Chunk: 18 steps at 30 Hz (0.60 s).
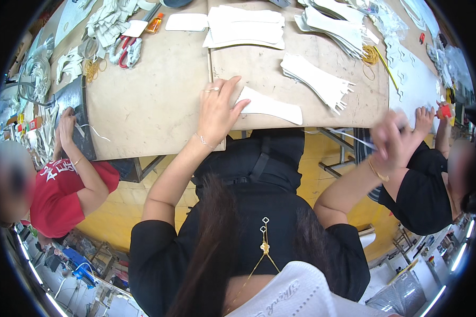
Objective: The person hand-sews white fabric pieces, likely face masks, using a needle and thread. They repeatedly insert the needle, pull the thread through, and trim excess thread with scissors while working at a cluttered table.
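My left hand [217, 108] lies on the table with its fingers stretched out and apart. Its thumb touches the left end of a white piece [272, 108], flat and flared toward its ends, near the table's front edge. Off to the right, my right hand [391, 138] is raised past the front edge and smeared by motion. Its fingers look closed on a thin white strip [350, 137], which trails left toward the table edge. Beyond the white piece lies a fanned stack of similar white pieces [317, 79].
More white stacks [246, 26] lie at the back, near red-handled scissors [126, 52] and a small orange bottle [154, 23]. Yellow rubber bands [370, 54] and a yellow pencil [386, 68] are at right. Co-workers sit on both sides; one's hand [423, 120] is close to my right hand.
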{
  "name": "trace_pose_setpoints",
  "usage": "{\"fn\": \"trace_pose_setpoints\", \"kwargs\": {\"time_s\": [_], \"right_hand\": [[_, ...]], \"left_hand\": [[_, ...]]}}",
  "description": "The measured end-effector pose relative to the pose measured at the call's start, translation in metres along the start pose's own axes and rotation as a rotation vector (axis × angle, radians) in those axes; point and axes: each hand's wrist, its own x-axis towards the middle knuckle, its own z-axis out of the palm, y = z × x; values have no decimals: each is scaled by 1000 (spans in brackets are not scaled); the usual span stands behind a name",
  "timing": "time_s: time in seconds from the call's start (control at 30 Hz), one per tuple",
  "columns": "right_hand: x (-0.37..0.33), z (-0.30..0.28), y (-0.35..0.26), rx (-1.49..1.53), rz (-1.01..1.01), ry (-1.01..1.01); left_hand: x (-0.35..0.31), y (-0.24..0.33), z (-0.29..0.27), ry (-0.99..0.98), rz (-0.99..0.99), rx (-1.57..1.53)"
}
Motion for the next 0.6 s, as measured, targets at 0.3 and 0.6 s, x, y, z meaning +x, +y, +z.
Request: {"fn": "trace_pose_setpoints", "kwargs": {"time_s": [0.3,0.6], "right_hand": [[38,82,73,-525,520,-317],[66,127,156,-899,386,-409]], "left_hand": [[-26,-25,22,92,471,143],[-28,-28,30,124,443,136]]}}
